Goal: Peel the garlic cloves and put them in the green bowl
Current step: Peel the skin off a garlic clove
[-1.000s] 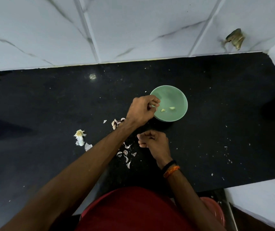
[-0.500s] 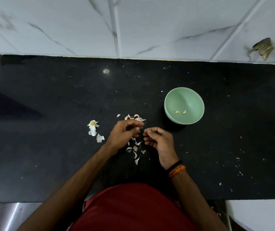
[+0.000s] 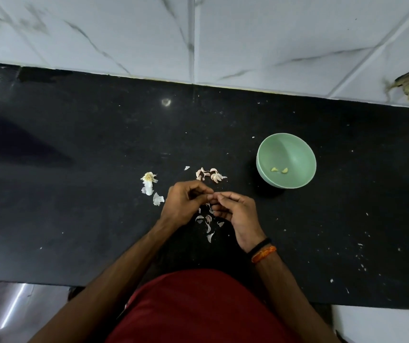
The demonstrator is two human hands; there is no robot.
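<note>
The green bowl (image 3: 290, 147) stands on the black counter, to the right of my hands, with two peeled cloves (image 3: 279, 170) lying in its bottom. A small heap of unpeeled garlic cloves (image 3: 210, 175) lies just beyond my hands. My left hand (image 3: 183, 206) and my right hand (image 3: 238, 212) are close together in front of me, fingers curled. Their fingertips meet and pinch a small garlic clove that is almost wholly hidden between them. Loose peels (image 3: 207, 225) lie on the counter under and between my hands.
A garlic root stub with papery skin (image 3: 148, 181) lies left of my left hand. The black counter (image 3: 74, 219) runs wide to both sides, with white crumbs at the right. A tiled wall (image 3: 248, 40) backs it. The counter's front edge is against my body.
My left hand has come back from the bowl's rim to my right hand, and their fingertips now touch. The view has shifted, so the bowl sits further right.
</note>
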